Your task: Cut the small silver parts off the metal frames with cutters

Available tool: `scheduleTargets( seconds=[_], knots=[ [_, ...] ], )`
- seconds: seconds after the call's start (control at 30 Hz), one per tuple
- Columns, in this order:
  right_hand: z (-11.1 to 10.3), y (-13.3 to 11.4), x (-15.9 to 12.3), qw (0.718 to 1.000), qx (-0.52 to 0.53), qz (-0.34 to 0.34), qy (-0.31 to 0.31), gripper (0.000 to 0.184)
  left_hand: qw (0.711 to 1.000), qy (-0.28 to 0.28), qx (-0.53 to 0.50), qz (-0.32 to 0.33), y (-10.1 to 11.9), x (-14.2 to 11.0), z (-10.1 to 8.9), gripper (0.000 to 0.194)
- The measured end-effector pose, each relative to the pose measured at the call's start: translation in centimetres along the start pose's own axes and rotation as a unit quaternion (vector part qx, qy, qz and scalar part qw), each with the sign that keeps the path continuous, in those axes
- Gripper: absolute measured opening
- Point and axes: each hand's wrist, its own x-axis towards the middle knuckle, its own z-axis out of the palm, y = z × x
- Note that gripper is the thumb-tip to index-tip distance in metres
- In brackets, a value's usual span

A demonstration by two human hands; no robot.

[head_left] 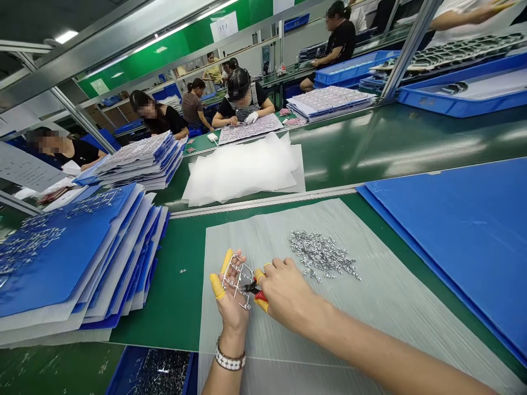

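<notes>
My left hand (233,312) is palm up, with yellow finger cots on two digits. It holds a small silvery sprue frame (236,276) made of thin bars, which lies across the palm and fingers. In my right hand (284,291) is a pair of side cutters (260,295) with red handles, its dark jaws at the right side of the frame. Yellow cots cover some right fingertips too. A heap of small shiny twisted pieces (323,255) lies to the right, on a translucent sheet (370,307) spread over the green bench.
At left a tall stack of blue and white sheets (94,258) bears more silvery frames (33,247). Blue boards (461,219) lie at right. White foam sheets (242,170) sit beyond the bench rail. Below, a blue bin (123,373) holds dark scraps. Several people work across the line.
</notes>
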Motion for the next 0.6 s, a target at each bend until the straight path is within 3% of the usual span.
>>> scheduleTargets(
  seconds=[0.43,0.6],
  knots=[
    [0.19,-0.41,0.23,0.999,-0.022,-0.036,0.009,0.013,0.999,0.010,0.024,0.028,-0.65,0.12,-0.52,0.058],
    [-0.56,0.19,-0.03,1.000,0.014,-0.016,-0.002,0.014,1.000,0.007,0.012,0.027,-0.29,0.12,-0.55,0.057]
  ],
)
